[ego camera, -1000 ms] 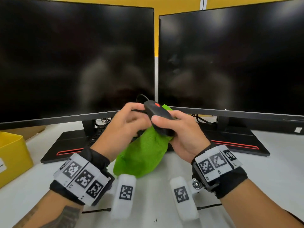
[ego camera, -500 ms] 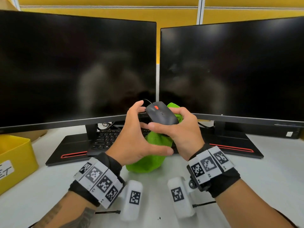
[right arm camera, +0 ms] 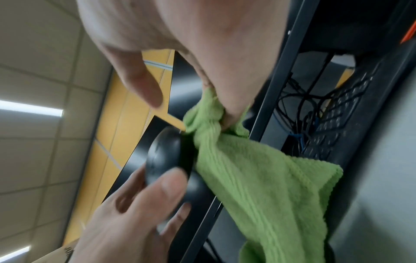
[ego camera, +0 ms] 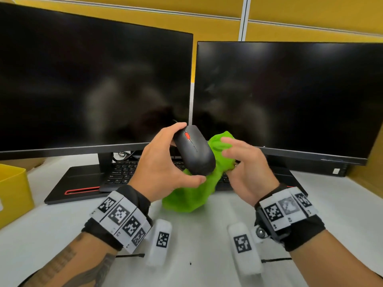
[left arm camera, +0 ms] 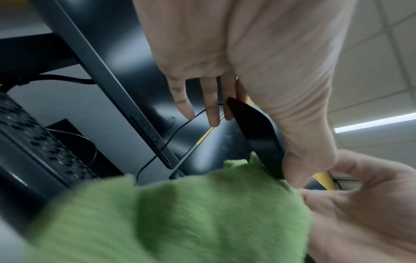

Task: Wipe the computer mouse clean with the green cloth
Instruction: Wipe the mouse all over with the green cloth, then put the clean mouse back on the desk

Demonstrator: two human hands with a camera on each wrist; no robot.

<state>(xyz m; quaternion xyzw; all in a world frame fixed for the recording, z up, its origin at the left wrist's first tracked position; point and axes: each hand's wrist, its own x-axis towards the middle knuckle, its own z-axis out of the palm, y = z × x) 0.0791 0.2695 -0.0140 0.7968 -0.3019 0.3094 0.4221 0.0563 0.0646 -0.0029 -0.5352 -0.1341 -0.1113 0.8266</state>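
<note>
A black wired mouse (ego camera: 193, 151) with a red scroll wheel is lifted above the desk. My left hand (ego camera: 165, 162) grips it, thumb at its rear end and fingers at its front. The mouse (left arm camera: 256, 137) shows edge-on in the left wrist view, and the mouse (right arm camera: 166, 156) appears again in the right wrist view. The green cloth (ego camera: 192, 193) hangs beside and below the mouse, its lower end on the desk. My right hand (ego camera: 242, 162) holds the cloth (right arm camera: 258, 178) bunched in its curled fingers, just right of the mouse.
Two dark monitors (ego camera: 93, 85) (ego camera: 290, 100) stand close behind my hands. A black keyboard (ego camera: 122, 172) lies under the left monitor on its stand base. A yellow box (ego camera: 12, 189) sits at the left edge. The white desk (ego camera: 196, 255) spreads in front.
My left hand has taken the mouse alone and turned its top toward me. My right hand has let go of the mouse and drawn right with the cloth.
</note>
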